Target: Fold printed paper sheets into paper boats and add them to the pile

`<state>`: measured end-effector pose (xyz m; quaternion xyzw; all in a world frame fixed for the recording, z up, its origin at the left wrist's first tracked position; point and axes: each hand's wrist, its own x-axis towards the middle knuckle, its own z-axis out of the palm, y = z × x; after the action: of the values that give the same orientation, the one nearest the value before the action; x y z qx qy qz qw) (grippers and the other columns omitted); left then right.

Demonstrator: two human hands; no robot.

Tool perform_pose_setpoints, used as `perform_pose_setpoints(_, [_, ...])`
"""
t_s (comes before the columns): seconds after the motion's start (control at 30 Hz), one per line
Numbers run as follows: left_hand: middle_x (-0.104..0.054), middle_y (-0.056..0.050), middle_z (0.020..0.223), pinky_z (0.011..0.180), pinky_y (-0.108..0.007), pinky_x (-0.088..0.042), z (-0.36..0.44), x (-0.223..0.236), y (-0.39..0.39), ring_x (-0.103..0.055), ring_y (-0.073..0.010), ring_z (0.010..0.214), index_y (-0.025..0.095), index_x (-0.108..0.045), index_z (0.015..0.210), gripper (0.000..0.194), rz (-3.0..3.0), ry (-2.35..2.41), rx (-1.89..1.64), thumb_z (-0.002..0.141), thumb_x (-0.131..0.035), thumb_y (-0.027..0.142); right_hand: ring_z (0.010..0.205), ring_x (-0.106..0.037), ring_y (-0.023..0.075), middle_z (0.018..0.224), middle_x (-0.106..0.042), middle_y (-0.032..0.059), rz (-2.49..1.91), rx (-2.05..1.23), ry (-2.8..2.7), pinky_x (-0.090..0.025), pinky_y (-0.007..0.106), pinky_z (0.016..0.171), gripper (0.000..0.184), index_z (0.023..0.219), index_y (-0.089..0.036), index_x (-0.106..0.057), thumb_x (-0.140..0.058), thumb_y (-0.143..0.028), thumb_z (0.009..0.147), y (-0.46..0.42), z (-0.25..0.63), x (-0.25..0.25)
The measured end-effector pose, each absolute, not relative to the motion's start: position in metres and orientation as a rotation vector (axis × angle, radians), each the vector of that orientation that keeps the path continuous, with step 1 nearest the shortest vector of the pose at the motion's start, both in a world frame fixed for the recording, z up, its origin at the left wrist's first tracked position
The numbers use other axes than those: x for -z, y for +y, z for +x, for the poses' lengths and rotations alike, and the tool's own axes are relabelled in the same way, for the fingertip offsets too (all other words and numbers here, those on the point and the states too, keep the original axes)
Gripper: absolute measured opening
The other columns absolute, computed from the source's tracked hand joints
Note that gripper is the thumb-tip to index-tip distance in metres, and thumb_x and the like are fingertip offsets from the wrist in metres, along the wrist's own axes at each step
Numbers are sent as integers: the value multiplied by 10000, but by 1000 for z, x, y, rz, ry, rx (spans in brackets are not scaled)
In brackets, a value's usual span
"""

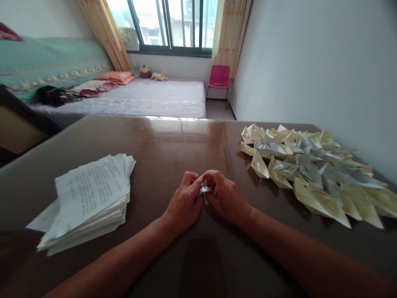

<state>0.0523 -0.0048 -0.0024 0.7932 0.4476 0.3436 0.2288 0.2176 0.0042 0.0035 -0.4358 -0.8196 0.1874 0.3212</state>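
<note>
Where left hand (186, 199) faces right hand (228, 198), fingers (214, 175) pinch folded paper (204, 189).

At seven o'clock, a bare, tapering left forearm (130, 256) meets a bare left hand (185, 200); at four o'clock, a bare, tapering right forearm (297, 244) meets a bare right hand (228, 199).

Paper (204, 189): white. Sheets (93, 188): white, lines of dark print. Boats (319, 202): cream, some grey-white. Worktop (161, 145): dark brown. Chair (219, 77): magenta. Pillows (115, 76): orange.
</note>
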Motion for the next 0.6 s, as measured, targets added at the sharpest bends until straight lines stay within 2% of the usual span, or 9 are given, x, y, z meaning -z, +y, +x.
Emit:
perform_pose_setpoints(0.1, [-436, -54, 1055, 823, -326, -497, 50, 3, -2, -507, -157, 914, 247, -469, 1307, 634, 2186, 1265, -951, 716, -466, 16, 730, -549, 137, 920, -551, 22, -1119, -532, -2089, -444, 244, 639, 446, 1115, -226, -419, -490, -55, 709, 7, 219, 2])
perform_pose_setpoints(0.17, [-434, -46, 1050, 812, -325, -497, 50, 2, -2, -507, -156, 906, 258, -459, 1307, 656, 2184, 1289, -963, 700, -469, 10, 720, -539, 131, 912, -544, 19, -1118, -555, -2052, -444, 239, 633, 441, 1112, -230, -421, -495, -58, 713, 7, 219, 3])
perform_pose_setpoints(0.27, [-445, -41, 1050, 764, -303, -496, 51, 2, -2, -512, -144, 863, 227, -468, 1232, 554, 2162, 1305, -984, 715, -479, 28, 699, -524, 120, 897, -532, 6, -1124, -633, -1995, -443, 229, 617, 400, 1070, -229, -423, -527, -75, 716, 9, 217, 4])
perform_pose_setpoints(0.43, [-463, -8, 945, 670, -253, -458, 51, 8, 2, -490, -116, 757, 200, -464, 957, 298, 2085, 1353, -1025, 707, -500, 41, 695, -500, 117, 837, -518, -15, -1140, -659, -1954, -425, 229, 638, 322, 957, -217, -446, -545, -57, 695, 12, 216, 7])
perform_pose_setpoints(0.6, [-467, 15, 837, 625, -234, -410, 49, 11, 8, -470, -115, 708, 201, -434, 860, 208, 2149, 1371, -930, 725, -501, 58, 748, -500, 133, 850, -517, 0, -1140, -593, -2021, -414, 242, 683, 283, 893, -205, -466, -520, -26, 681, 19, 220, 10])
